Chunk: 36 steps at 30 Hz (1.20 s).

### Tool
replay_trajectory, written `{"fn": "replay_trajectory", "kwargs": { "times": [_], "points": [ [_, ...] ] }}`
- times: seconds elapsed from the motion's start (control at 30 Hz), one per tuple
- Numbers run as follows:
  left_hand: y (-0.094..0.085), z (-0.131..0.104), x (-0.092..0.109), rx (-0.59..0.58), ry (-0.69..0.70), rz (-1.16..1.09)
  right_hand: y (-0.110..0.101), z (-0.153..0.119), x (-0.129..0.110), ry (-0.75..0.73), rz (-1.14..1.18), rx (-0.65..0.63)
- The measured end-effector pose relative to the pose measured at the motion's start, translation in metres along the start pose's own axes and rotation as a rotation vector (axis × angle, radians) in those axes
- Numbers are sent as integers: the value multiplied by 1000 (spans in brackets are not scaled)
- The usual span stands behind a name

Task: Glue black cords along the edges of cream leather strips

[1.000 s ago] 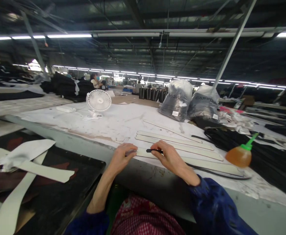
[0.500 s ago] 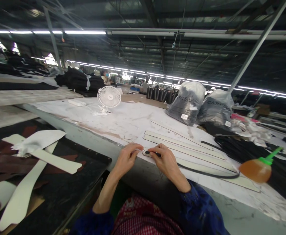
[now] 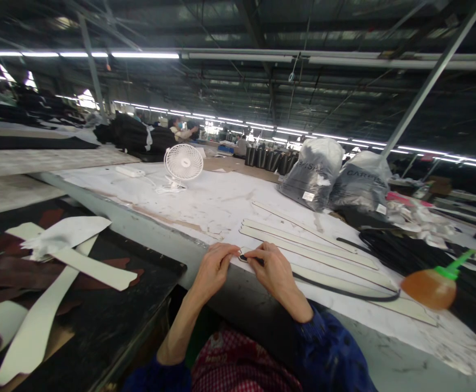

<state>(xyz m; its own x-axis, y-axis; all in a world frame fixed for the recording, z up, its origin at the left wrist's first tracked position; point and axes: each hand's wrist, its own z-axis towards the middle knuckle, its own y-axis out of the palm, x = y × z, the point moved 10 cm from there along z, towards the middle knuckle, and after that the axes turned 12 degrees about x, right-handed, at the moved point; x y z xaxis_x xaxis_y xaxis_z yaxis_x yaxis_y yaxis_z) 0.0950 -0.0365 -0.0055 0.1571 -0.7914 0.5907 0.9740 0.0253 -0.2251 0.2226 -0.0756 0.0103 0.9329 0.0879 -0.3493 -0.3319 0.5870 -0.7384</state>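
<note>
A long cream strip (image 3: 335, 282), with a narrow black edging strip (image 3: 356, 295) along its near side, lies at the table's front edge. The edging bends around the far right end of the piece. My left hand (image 3: 215, 268) is closed in a pinch at the left tip of the cream strip. Just to its right, my right hand (image 3: 273, 274) pinches the black edging against that same tip, thumb and forefinger together. What lies between the fingertips is small and partly hidden. Behind my hands, several more cream strips (image 3: 303, 247) with dark outlines rest flat on the white-covered table.
An orange squeeze bottle (image 3: 429, 288) with a green nozzle is at right, beside black strips (image 3: 388, 247). Bagged bundles (image 3: 313, 171) and a white fan (image 3: 184, 161) stand farther back. Cream and brown pieces (image 3: 94, 268) cover a lower black surface at left. A person (image 3: 180, 129) is in the background.
My right fingertips have shifted slightly left toward the strip's tip, and the black edging now shows bent around there. A background person's arm has reached outward. The view has shifted slightly.
</note>
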Motion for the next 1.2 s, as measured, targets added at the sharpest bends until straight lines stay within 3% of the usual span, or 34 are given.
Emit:
{"fn": "replay_trajectory", "kwargs": {
  "times": [0.23,0.43,0.67,0.9,1.2],
  "points": [
    [1,0,-2,-15,-20,-13,2,1,-3,-29,-68,-8],
    [-12,-1,-1,57,-121,-56,5,3,-2,-25,-84,-41],
    [4,-9,17,-33,38,-32,4,5,-3,-21,-81,-69],
    [14,-14,20,-17,216,120,6,6,-4,-21,-79,-110],
    [18,-15,31,-18,339,273,-38,5,31,99,-34,-159]
  ]
}}
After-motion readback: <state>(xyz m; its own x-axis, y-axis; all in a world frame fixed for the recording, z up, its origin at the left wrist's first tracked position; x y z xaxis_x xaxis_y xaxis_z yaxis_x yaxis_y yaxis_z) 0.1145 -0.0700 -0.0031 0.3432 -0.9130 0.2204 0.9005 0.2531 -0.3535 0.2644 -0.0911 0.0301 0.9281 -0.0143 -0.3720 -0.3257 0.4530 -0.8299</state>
